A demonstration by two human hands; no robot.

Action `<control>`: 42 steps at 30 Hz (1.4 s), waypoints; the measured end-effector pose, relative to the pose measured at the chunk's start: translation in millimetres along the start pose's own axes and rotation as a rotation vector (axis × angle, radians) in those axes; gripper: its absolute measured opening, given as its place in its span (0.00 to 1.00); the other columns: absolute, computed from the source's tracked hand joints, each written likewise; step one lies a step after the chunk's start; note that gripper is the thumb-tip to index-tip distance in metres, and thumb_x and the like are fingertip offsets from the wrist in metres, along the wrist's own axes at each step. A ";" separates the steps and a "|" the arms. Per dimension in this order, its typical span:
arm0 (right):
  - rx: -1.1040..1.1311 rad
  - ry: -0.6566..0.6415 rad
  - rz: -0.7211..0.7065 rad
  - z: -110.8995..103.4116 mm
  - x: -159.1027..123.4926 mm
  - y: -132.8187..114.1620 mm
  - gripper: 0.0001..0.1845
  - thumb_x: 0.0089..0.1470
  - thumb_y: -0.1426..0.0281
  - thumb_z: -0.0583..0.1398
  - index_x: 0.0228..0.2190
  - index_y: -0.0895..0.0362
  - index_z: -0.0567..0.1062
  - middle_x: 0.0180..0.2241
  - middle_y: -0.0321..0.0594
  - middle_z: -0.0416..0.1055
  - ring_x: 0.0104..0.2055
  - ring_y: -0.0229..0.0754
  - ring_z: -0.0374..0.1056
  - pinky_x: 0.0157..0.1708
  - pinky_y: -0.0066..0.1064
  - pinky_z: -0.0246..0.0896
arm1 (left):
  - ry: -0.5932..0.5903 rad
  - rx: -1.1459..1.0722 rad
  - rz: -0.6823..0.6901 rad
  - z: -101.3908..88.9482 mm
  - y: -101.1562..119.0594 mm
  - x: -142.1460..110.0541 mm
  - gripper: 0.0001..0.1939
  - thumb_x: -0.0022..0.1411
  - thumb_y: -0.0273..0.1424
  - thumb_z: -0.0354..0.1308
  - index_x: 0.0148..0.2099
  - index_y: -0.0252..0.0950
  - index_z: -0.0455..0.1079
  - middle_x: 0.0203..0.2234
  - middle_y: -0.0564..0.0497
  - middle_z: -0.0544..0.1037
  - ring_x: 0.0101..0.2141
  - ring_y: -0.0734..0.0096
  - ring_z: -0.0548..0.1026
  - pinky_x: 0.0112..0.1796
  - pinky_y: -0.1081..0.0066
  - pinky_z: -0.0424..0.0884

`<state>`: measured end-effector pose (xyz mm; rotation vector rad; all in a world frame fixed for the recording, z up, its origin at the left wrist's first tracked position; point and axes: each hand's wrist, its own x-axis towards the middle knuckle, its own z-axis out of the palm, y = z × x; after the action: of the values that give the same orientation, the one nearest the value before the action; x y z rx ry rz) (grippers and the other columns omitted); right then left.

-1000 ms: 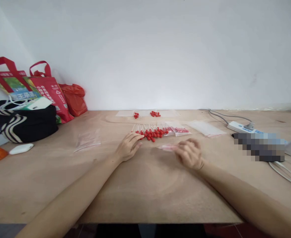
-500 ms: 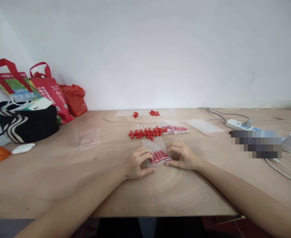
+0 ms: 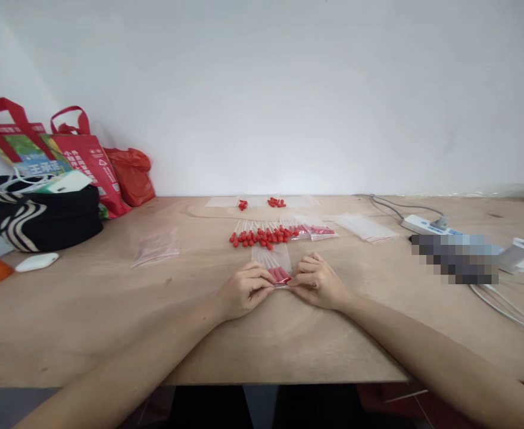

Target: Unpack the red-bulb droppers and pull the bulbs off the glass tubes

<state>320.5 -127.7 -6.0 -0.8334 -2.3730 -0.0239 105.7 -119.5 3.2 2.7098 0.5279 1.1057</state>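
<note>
A clear zip bag [image 3: 271, 256] lies flat on the table in front of me, with several red-tipped white sticks [image 3: 280, 274] inside, tips toward me. My left hand [image 3: 248, 289] pinches the left end of the bag's near edge. My right hand [image 3: 315, 282] is closed on the right end of that edge, its thumb and fingers together. Just beyond the bag lies a row of loose red-tipped sticks [image 3: 262, 236]. To the right of that row are filled clear bags [image 3: 322, 231] with red tips showing through.
Flat clear bags [image 3: 157, 245] lie at left, and a stack of clear bags [image 3: 364, 227] at right. Small red pieces [image 3: 277, 202] sit near the wall. A power strip [image 3: 423, 225] with cables is on the right; a black striped bag [image 3: 47, 214] and red bags [image 3: 130, 176] stand left.
Both hands have drawn closer together at the bag's near edge, and the fingers have closed on it. The bag's near edge looks gathered or folded between them. The whole view has shifted slightly.
</note>
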 end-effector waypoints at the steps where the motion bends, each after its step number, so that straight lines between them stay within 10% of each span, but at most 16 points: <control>1: 0.026 -0.004 0.024 -0.2 0.2 -1.1 0.08 0.50 0.63 0.57 0.27 0.53 0.74 0.25 0.36 0.68 0.30 0.36 0.60 0.34 0.32 0.46 | 0.010 -0.018 -0.017 0.3 0.3 0.2 0.07 0.57 0.26 0.52 0.30 0.35 0.71 0.27 0.48 0.75 0.33 0.70 0.69 0.35 0.68 0.68; 14: 0.255 -0.093 0.291 8.6 12.4 -19.0 0.07 0.48 0.67 0.57 0.23 0.54 0.74 0.23 0.33 0.68 0.30 0.35 0.62 0.35 0.32 0.49 | -0.001 -0.076 -0.249 -0.6 -2.7 -0.9 0.05 0.49 0.31 0.61 0.24 0.36 0.71 0.27 0.49 0.74 0.32 0.69 0.70 0.32 0.68 0.68; 23: 0.477 -0.009 0.450 12.5 14.4 -18.5 0.07 0.47 0.71 0.57 0.21 0.58 0.71 0.21 0.34 0.66 0.24 0.32 0.60 0.25 0.25 0.53 | 0.028 0.207 0.155 -3.6 -6.2 -1.0 0.06 0.54 0.26 0.57 0.36 0.39 0.72 0.36 0.50 0.75 0.40 0.67 0.68 0.40 0.66 0.67; 42: 0.202 -0.043 0.241 12.7 17.0 -25.7 0.06 0.50 0.69 0.56 0.26 0.54 0.73 0.29 0.35 0.70 0.34 0.36 0.62 0.36 0.32 0.46 | 0.120 0.384 0.281 -6.5 -6.1 2.7 0.03 0.54 0.26 0.57 0.28 0.35 0.69 0.32 0.51 0.76 0.38 0.69 0.70 0.39 0.67 0.70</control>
<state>288.4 -136.1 -2.2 -1.0209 -2.2525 0.3295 101.3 -112.7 7.9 3.1394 0.4223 1.3663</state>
